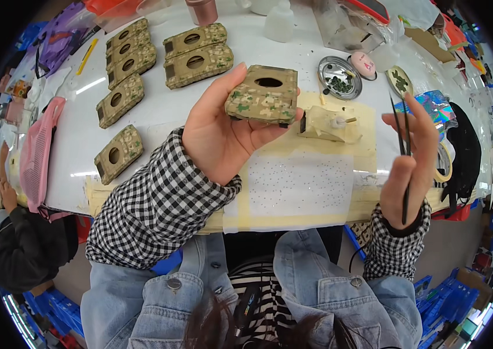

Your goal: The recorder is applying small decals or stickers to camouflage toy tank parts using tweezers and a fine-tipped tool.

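In my left hand (217, 131) I hold a camouflage model tank hull (263, 96) above the table, its dark oval opening facing up. My fingers wrap its underside and sides. At the right, my right hand (412, 157) is raised and grips black tweezers (405, 148) with the points upward and spread apart. Between the hands, a tan block-like fixture (327, 123) with a whitish lump and a short stick lies on yellowish tape. Just beyond it, a round metal dish (339, 77) carries small dark green parts. A paper sheet (299, 183) dotted with tiny specks lies in front.
Several more camouflage hulls (199, 65) stand at the back left. Around them are a yellow knife (87, 56), a pink mesh bag (43, 154) and a translucent bottle (280, 22). A small dish of green parts (399, 80) and a tape roll (444, 160) lie right. Another person (22, 238) sits at left.
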`<state>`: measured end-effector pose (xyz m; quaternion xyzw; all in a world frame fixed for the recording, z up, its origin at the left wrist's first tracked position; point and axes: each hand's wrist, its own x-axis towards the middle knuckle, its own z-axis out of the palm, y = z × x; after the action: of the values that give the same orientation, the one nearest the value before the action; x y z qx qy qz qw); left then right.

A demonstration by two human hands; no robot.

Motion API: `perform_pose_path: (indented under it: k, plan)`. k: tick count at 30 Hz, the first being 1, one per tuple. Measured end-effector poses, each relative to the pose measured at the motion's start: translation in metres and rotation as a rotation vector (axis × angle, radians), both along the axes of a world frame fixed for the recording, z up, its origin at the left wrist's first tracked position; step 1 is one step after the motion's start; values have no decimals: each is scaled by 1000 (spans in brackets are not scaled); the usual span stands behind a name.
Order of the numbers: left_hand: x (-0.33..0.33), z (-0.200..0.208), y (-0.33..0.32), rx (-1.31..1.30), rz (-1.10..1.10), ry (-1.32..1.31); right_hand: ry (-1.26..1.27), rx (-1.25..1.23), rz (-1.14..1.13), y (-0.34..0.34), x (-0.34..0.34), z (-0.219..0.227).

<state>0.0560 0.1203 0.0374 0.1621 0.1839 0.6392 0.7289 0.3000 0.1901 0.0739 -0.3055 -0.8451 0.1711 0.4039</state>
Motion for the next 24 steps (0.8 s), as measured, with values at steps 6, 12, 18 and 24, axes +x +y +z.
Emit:
perform_pose_path:
  k: [6,12,18,24]
  plan:
    - [2,3,-2,-7,9,43,78,-565,189,-36,21,-9]
    - [2,3,-1,-7,15,61,-34,-718,313,-21,3,-20]
    - [2,2,-2,-1,5,24,55,-744,324,-20,-10,-33]
    - [4,2,-2,-24,27,47,1,-714,335,-17,-13,-38]
